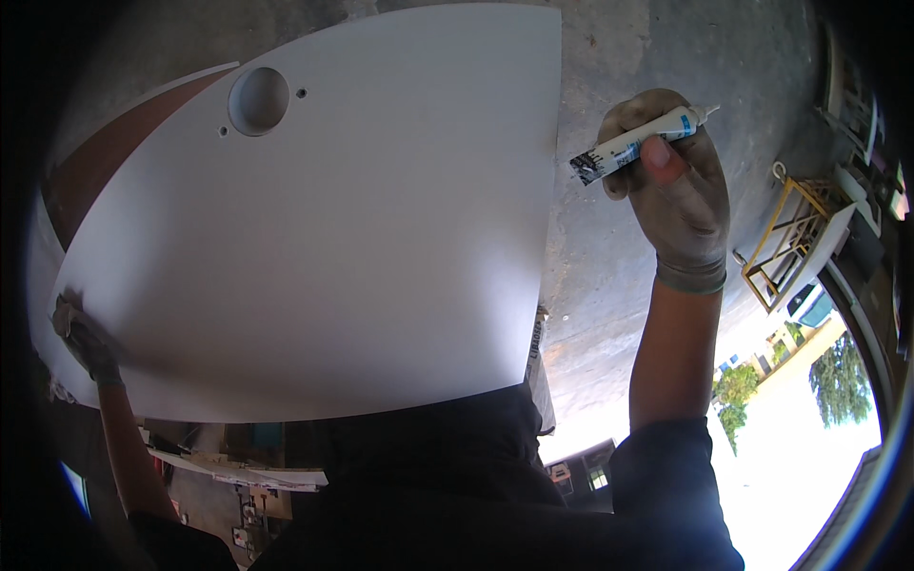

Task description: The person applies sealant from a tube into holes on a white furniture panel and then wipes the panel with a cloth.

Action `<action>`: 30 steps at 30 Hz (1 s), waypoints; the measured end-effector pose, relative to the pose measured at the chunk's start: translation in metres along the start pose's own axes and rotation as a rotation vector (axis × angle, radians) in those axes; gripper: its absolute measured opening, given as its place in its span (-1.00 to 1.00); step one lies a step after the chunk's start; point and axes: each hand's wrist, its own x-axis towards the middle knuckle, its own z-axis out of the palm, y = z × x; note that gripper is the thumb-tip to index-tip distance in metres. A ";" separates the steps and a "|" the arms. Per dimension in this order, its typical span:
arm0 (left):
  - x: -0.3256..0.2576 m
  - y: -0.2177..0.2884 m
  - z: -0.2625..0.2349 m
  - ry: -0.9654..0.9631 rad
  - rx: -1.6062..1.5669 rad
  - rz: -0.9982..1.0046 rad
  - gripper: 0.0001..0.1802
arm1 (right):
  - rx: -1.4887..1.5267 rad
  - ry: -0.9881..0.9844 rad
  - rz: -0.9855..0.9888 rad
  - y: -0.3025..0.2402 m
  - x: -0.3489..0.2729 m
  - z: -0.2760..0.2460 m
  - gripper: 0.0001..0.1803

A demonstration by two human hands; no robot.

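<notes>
My right hand (681, 205), in a thin greyish glove with the thumb tip bare, is raised beyond the right edge of a large white panel (381, 219). Its thumb and fingers close round a small white squeeze tube (624, 149) with blue print. The tube's narrow nozzle points up to the right, and its rolled, dark-smudged end points left. My left hand (88, 344), also gloved, lies on the panel near its left edge with its fingers stretched along the surface; they are dark and small in view. A round hole (259, 101) with a small hole on each side is cut in the panel's far left part.
A reddish-brown curved piece (129, 143) shows behind the panel at the left. Grey concrete floor (609, 48) lies beyond. A yellow metal frame (785, 233) stands at the right, near a bright opening with trees. Shelved items (252, 519) appear at the lower left.
</notes>
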 end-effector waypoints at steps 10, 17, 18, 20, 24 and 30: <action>-0.012 -0.019 0.007 0.016 -0.289 -0.247 -0.36 | -0.298 0.031 -0.201 -0.031 0.003 0.020 -0.75; -0.012 -0.031 0.005 -0.057 -0.204 -0.247 -0.32 | -0.725 -0.053 -0.261 -0.050 0.009 0.029 -0.74; -0.010 -0.026 0.005 -0.058 -0.175 -0.222 -0.33 | -0.715 0.006 -0.305 -0.051 0.009 0.030 -0.74; -0.007 -0.012 0.004 -0.001 -0.112 -0.151 -0.39 | -0.706 0.051 -0.352 -0.052 0.009 0.031 -0.73; 0.001 0.011 0.002 0.034 -0.110 -0.136 -0.40 | -0.566 -0.012 -0.327 -0.051 0.006 0.030 -0.73; 0.003 0.010 0.001 0.019 -0.132 -0.104 -0.34 | -0.548 -0.075 -0.207 -0.043 0.011 0.022 -0.72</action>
